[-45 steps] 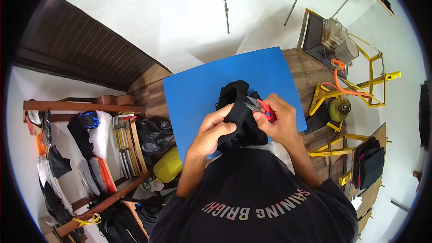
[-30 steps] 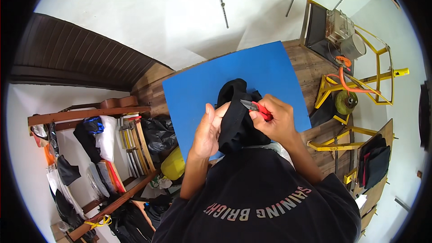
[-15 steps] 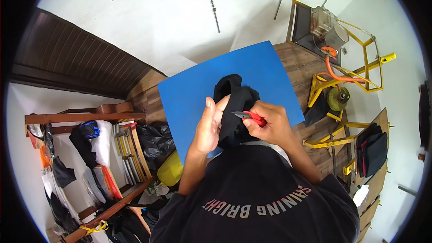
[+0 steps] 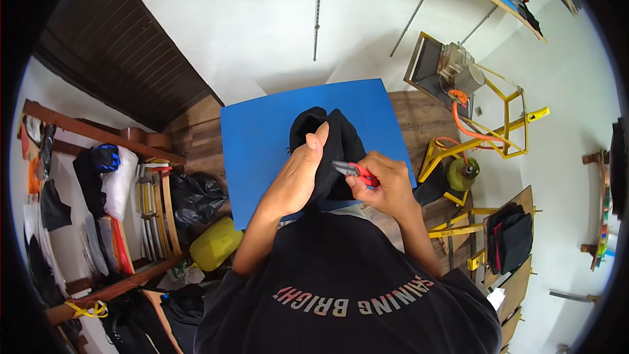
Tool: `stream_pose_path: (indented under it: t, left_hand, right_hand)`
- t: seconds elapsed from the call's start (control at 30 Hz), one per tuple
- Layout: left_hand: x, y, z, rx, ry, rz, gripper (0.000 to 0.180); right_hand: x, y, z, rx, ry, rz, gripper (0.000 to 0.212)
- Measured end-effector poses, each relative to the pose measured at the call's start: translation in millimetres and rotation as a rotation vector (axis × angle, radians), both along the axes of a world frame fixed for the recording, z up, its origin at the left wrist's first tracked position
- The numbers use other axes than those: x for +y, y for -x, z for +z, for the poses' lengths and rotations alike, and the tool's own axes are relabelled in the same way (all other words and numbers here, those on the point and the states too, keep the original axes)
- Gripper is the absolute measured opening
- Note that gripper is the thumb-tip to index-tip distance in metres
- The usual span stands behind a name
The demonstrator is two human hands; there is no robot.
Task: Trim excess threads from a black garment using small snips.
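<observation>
A black fabric piece, bunched up with a dark opening at its far left, lies over the blue tabletop close to my chest. My left hand holds its left side, fingers stretched forward into the cloth and partly hidden, thumb lying up along them. Small red-handled snips with pointed grey jaws are gripped in my right hand. Their jaws point left and rest at the fabric, just right of my left hand. Whether the tips pinch any cloth cannot be made out.
At the left stands a wooden shelf with fabrics and bundles, beside a black plastic bag and a yellow container. Yellow metal frames with an orange hose and a green gas cylinder stand at the right.
My left hand has turned and moved farther into the cloth, its thumb now beside the fingers. The fabric has shifted and its opening shows more. The snips stay in my right hand; the view has tilted.
</observation>
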State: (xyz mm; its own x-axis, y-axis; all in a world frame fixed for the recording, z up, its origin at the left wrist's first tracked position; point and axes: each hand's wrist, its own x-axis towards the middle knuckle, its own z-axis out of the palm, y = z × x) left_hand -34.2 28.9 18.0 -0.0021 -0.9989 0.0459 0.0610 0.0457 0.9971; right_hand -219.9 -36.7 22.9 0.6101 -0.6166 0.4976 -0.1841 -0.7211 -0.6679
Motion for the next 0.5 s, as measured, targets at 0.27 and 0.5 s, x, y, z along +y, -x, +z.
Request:
stream_pose_path:
  t: [0.27,0.5]
  left_hand:
    - [9,2,7,-0.053,0.062,0.058,0.097]
    - [13,4,31,-0.206,-0.072,-0.017,0.097]
  right_hand:
    - [11,-4,3,-0.044,-0.028,0.002,0.016]
    - [16,-21,7,-0.284,-0.7,-0.073,0.02]
